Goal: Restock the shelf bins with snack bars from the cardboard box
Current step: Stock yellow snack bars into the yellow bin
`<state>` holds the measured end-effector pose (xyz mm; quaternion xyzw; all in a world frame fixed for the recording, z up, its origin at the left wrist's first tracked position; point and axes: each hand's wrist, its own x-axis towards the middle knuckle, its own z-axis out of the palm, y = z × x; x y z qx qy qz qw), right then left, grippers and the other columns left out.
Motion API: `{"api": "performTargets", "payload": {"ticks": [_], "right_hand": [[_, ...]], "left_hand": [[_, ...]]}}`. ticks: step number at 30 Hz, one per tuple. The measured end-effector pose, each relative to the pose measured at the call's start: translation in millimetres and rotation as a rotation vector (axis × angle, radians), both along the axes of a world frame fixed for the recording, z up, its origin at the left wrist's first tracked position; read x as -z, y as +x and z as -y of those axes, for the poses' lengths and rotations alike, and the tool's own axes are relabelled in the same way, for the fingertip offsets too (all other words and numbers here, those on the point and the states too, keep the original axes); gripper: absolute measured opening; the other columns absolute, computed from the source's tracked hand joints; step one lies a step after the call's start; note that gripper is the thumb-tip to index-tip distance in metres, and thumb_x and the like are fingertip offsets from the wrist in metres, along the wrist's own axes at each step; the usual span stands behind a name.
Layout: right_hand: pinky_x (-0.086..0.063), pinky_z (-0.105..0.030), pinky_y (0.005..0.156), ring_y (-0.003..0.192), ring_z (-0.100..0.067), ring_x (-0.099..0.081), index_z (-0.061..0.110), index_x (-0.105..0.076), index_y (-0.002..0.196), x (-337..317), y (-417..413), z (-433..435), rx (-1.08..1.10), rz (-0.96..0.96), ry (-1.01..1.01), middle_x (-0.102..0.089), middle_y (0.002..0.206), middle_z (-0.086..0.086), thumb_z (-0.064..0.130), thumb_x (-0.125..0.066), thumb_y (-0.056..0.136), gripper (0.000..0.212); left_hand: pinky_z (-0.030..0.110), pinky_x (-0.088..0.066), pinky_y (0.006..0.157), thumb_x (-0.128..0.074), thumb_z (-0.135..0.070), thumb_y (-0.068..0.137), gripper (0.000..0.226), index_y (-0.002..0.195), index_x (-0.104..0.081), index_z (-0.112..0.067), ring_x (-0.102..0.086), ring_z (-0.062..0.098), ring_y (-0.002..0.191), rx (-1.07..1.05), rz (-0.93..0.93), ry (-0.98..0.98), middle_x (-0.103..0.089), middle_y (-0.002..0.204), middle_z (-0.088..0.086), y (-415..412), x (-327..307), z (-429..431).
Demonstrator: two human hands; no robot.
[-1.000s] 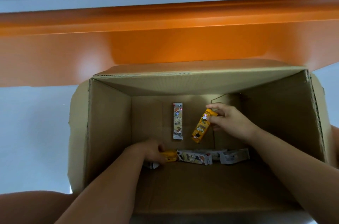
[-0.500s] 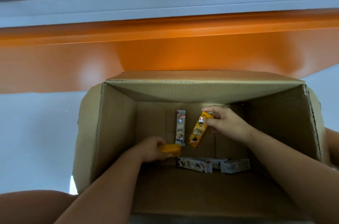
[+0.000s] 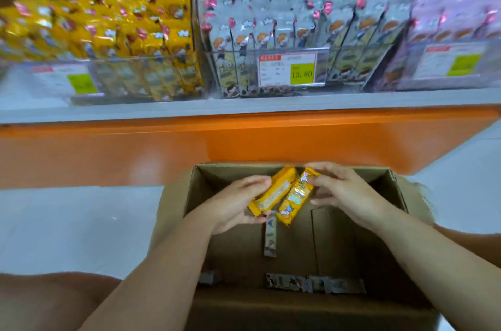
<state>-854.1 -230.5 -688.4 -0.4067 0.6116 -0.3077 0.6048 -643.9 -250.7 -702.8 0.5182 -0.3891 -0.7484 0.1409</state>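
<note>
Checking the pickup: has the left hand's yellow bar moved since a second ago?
Yes. The left hand raised its yellow bar from the near end of the pale bar lying on the box floor to past its far end.

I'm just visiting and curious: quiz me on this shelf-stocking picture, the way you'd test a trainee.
1. True or false: the left hand and the right hand each hold a yellow snack bar.
2. Which bin on the shelf suits those bars? A left, B middle, C right.
3. What lies on the floor of the cardboard box?
Key: 1 true. 2 A, the yellow-bar bin. 3 pale-wrapped bars.
</note>
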Motion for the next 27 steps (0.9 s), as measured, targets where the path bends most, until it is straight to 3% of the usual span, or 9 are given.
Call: {"api": "performTargets", "payload": {"ticks": [4,9,14,17,21,24,27], "right_hand": [[-0.057,-0.031,0.073,0.094,-0.023,-0.065,0.016,-0.061,0.111,-38,0,-7,0.047,0.077,-0.074,-0.066,0.108,-0.010,0.009,-0.054,0.093,0.020],[-0.053,-0.029,0.064,0.084,-0.022,-0.063,0.015,-0.063,0.104,-82,1,-13,0.106,0.200,-0.162,-0.069,0.093,-0.008,0.007,-0.052,0.092,0.018],[-0.054,-0.028,0.060,0.073,-0.014,-0.063,0.013,-0.062,0.106,-123,3,-13,0.140,0.282,-0.278,-0.069,0.079,-0.003,0.007,-0.053,0.090,0.019],[-0.055,-0.028,0.058,0.067,-0.009,-0.064,0.016,-0.062,0.106,-143,9,-11,0.134,0.306,-0.357,-0.069,0.078,-0.001,0.008,-0.053,0.090,0.019],[-0.057,-0.028,0.062,0.074,-0.013,-0.068,0.018,-0.062,0.105,-161,23,-7,0.114,0.280,-0.436,-0.070,0.090,-0.004,0.008,-0.054,0.090,0.019],[-0.057,-0.026,0.059,0.071,-0.011,-0.068,0.018,-0.061,0.104,-170,34,-4,0.140,0.282,-0.474,-0.068,0.090,-0.003,0.007,-0.054,0.090,0.019],[-0.056,-0.026,0.059,0.077,-0.015,-0.069,0.020,-0.060,0.113,-176,43,-2,0.155,0.274,-0.501,-0.068,0.097,-0.004,0.009,-0.055,0.091,0.026]], "left_hand": [[0.034,-0.053,0.089,-0.055,-0.021,0.094,0.027,0.119,-0.055,-0.032,-0.063,0.016,0.106,0.036,-0.066,-0.177,-0.062,0.120,-0.001,-4,-37,-5],[0.022,-0.053,0.077,-0.069,-0.010,0.084,0.040,0.109,-0.052,-0.037,-0.065,0.010,0.094,0.018,0.045,-0.645,-0.063,0.105,-0.003,-9,-74,-10],[0.022,-0.050,0.086,-0.078,-0.011,0.076,0.051,0.100,-0.053,-0.048,-0.060,0.003,0.102,-0.064,0.171,-1.016,-0.061,0.112,-0.007,-2,-105,-9],[0.027,-0.053,0.083,-0.080,-0.017,0.074,0.049,0.102,-0.057,-0.049,-0.061,0.004,0.101,-0.102,0.107,-0.977,-0.062,0.110,-0.011,4,-122,-9],[0.014,-0.050,0.072,-0.076,-0.014,0.073,0.042,0.104,-0.056,-0.034,-0.062,-0.007,0.094,-0.149,-0.068,-0.884,-0.064,0.103,-0.019,8,-144,-12],[0.018,-0.051,0.073,-0.068,-0.021,0.073,0.040,0.111,-0.055,-0.027,-0.065,0.002,0.098,-0.167,-0.180,-0.824,-0.068,0.109,-0.012,12,-154,-14],[0.023,-0.051,0.082,-0.061,-0.011,0.087,0.035,0.115,-0.056,-0.031,-0.063,0.007,0.107,-0.188,-0.211,-0.780,-0.066,0.116,-0.013,22,-161,-13]]}}
